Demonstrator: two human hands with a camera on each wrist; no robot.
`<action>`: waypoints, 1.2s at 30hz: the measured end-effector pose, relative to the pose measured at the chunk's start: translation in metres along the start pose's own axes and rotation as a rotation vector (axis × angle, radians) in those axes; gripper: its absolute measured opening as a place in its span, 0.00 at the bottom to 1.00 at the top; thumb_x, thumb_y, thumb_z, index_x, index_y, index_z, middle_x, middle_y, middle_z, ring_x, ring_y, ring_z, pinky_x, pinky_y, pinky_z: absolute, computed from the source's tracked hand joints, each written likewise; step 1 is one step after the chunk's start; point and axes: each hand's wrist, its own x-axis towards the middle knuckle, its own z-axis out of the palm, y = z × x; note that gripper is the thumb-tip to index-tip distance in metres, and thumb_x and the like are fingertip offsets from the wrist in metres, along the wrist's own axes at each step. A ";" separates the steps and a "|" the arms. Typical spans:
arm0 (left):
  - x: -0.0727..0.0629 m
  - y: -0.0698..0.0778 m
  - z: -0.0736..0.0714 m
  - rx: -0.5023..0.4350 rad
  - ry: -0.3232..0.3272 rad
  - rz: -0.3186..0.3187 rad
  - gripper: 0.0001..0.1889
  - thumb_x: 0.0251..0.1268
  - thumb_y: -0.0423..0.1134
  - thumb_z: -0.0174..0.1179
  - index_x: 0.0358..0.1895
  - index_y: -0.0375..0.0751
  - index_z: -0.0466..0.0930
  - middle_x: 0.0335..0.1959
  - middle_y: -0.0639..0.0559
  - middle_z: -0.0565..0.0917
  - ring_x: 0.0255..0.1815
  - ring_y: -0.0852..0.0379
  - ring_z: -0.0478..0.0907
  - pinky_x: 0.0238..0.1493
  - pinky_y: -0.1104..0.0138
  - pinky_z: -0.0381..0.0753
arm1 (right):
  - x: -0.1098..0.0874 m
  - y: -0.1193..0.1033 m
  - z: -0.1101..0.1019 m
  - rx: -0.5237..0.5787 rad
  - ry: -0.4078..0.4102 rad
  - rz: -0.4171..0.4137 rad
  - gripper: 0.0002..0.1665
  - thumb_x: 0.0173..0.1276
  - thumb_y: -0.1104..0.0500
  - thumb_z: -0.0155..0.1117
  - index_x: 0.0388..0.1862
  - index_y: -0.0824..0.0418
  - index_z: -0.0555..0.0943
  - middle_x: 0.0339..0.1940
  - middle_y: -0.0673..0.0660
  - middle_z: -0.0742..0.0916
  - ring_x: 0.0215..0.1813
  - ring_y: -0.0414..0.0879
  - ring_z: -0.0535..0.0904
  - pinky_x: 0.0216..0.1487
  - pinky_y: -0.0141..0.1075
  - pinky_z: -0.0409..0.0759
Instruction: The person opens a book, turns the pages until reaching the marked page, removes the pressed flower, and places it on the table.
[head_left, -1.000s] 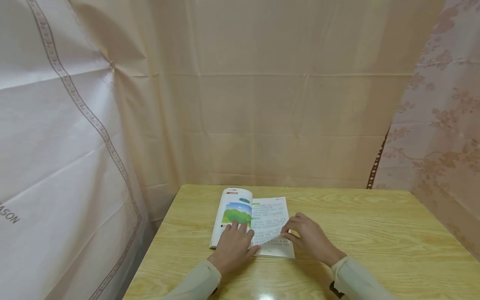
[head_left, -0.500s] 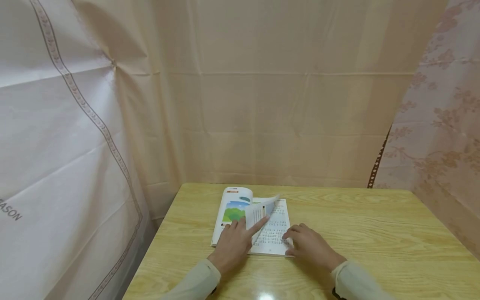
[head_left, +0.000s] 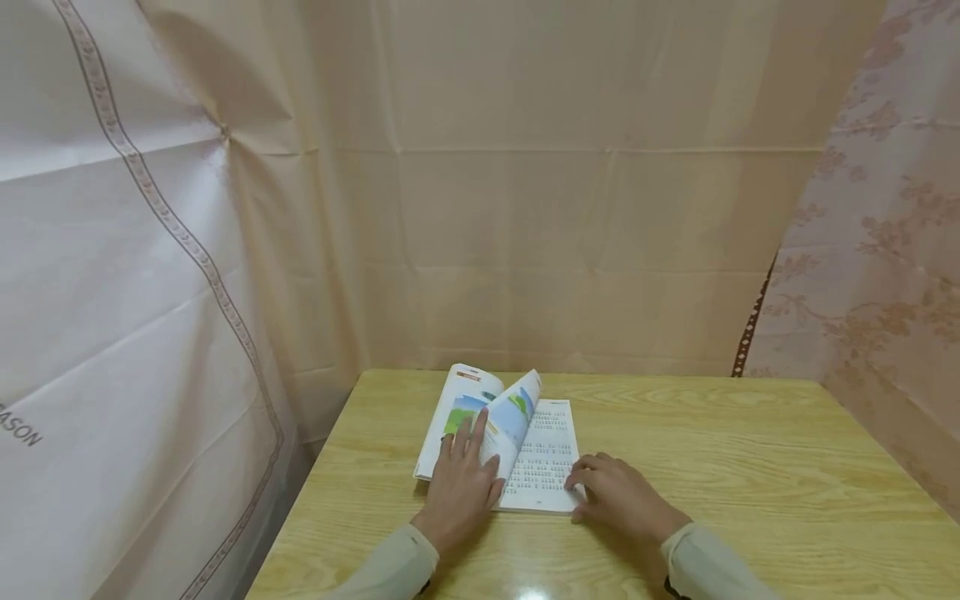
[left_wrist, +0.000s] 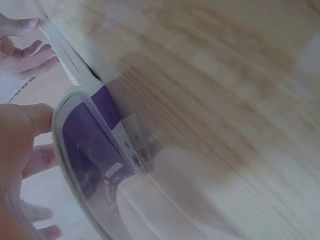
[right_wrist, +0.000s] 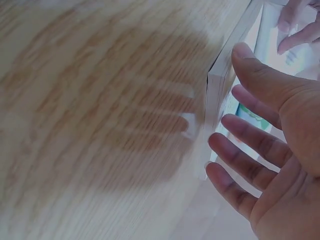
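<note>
An open book point(head_left: 540, 492) lies on the table, with a green and blue picture on its left page and lines of print on its right page. Between them one leaf point(head_left: 517, 417) stands partly raised, curving over toward the left. My left hand point(head_left: 459, 492) rests on the left side with its fingers spread, pressing against the turning leaf. In the left wrist view the purple and white cover point(left_wrist: 87, 135) bulges up off the table. My right hand point(head_left: 618, 497) is at the lower right corner, its fingers loosely bent, thumb beside the book's edge point(right_wrist: 215, 97), pinching no page.
The wood-grain table point(head_left: 735, 467) extends to both sides of the book. A beige curtain point(head_left: 562, 250) hangs behind its far edge. Patterned sheets hang at the left point(head_left: 112, 333) and right point(head_left: 877, 292).
The right hand let go of the leaf's lower corner and stayed by the right edge. The leaf swung up and leftward, and the left hand moved with it, fingers now spread over it.
</note>
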 end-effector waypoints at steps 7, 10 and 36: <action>-0.001 0.001 -0.003 0.021 -0.065 0.010 0.17 0.68 0.56 0.64 0.45 0.47 0.84 0.70 0.40 0.75 0.70 0.43 0.70 0.68 0.47 0.69 | 0.001 0.001 -0.001 0.019 -0.001 -0.016 0.13 0.61 0.48 0.78 0.42 0.50 0.90 0.48 0.49 0.87 0.49 0.47 0.79 0.49 0.46 0.81; -0.006 0.001 0.000 0.005 -0.035 0.014 0.18 0.70 0.52 0.63 0.57 0.51 0.83 0.67 0.40 0.77 0.58 0.44 0.78 0.61 0.47 0.74 | 0.001 0.002 0.000 0.021 0.006 -0.035 0.09 0.63 0.49 0.77 0.40 0.49 0.90 0.46 0.47 0.87 0.47 0.45 0.79 0.48 0.44 0.81; -0.012 -0.011 -0.005 -0.056 -0.130 0.023 0.17 0.74 0.51 0.56 0.59 0.51 0.85 0.52 0.39 0.83 0.45 0.44 0.80 0.45 0.51 0.83 | 0.005 0.006 -0.003 -0.062 0.130 -0.150 0.02 0.64 0.59 0.76 0.33 0.52 0.90 0.38 0.43 0.88 0.38 0.39 0.75 0.37 0.36 0.76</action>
